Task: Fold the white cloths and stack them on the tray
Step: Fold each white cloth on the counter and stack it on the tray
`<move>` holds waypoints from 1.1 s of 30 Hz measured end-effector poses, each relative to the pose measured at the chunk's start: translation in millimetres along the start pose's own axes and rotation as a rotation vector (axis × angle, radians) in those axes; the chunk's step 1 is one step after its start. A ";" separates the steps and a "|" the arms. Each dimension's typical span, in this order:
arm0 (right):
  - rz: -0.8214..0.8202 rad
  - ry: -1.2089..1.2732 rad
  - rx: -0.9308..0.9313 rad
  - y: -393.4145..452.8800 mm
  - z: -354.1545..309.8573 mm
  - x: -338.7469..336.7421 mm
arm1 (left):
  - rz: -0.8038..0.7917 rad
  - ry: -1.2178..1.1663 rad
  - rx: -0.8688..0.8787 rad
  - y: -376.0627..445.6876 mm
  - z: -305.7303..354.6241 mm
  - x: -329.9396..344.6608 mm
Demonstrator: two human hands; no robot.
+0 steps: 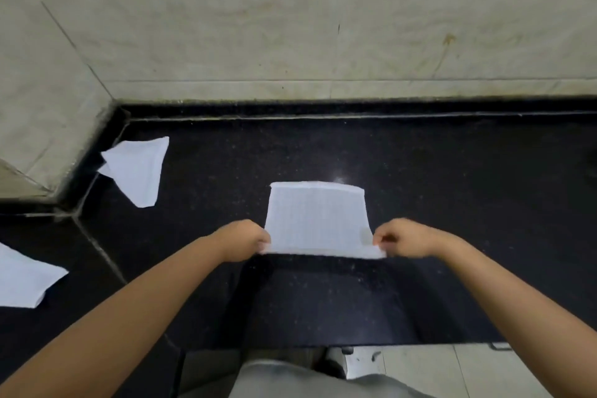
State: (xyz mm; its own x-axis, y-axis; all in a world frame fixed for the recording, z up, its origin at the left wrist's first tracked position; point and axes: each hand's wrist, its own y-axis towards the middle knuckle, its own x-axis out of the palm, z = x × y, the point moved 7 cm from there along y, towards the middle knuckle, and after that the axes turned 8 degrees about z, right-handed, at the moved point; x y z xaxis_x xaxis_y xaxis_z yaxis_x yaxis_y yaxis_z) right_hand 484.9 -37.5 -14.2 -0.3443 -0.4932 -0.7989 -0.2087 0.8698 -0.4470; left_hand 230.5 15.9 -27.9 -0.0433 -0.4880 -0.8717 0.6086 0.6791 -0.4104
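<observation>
Hidden or unclear: the tray is not in view; a dark shape at the frame edge far out beyond the right hand (403, 237) is cut off and cannot be identified; the fingertips of both hands are blurred, and the thumbs mostly tucked under or behind the cloth edge. The white cloth (318, 220) lies between the two hands on the black counter (452, 187), a rectangle with a fine woven or gridded texture, its far edge showing a doubled layer, so it reads as already folded at least once. The left hand (244, 239) has its fingers curled and pinches the near left corner; the right hand likewise pinches the near right corner, and the near edge is lifted slightly off the surface, casting a shadow beneath. Beyond and outboard of the left hand, a second white cloth (139, 168) lies crumpled in an irregular pointed shape near the counter's corner. Nearer the body and further outboard of the left hand, a third white cloth (22, 281) is cut off by the frame edge. The counter is polished dark stone with pale speckles and a glint just past the held cloth. Behind it stands a wall of large beige marbled tiles (226, 26), stained in places. Below the hands, grey clothing (290, 378) and pale floor tile show.
</observation>
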 end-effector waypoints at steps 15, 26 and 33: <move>0.203 0.101 0.260 46.8 32.0 -17.0 | 0.120 -0.428 -0.362 42.8 -27.4 1.4; 0.279 -0.006 0.357 78.7 48.7 11.8 | 0.317 -0.196 -0.404 66.5 -40.5 14.8; 0.318 -0.152 0.272 71.4 37.5 20.4 | 0.397 -0.054 -0.259 60.8 -28.7 22.2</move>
State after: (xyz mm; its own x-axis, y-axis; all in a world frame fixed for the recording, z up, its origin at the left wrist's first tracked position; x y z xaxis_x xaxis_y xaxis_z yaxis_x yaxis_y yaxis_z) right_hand 497.3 15.0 -77.5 -0.2102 -0.2107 -0.9547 0.1415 0.9597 -0.2430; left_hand 243.8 62.1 -79.8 0.1976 -0.1865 -0.9624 0.3517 0.9298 -0.1080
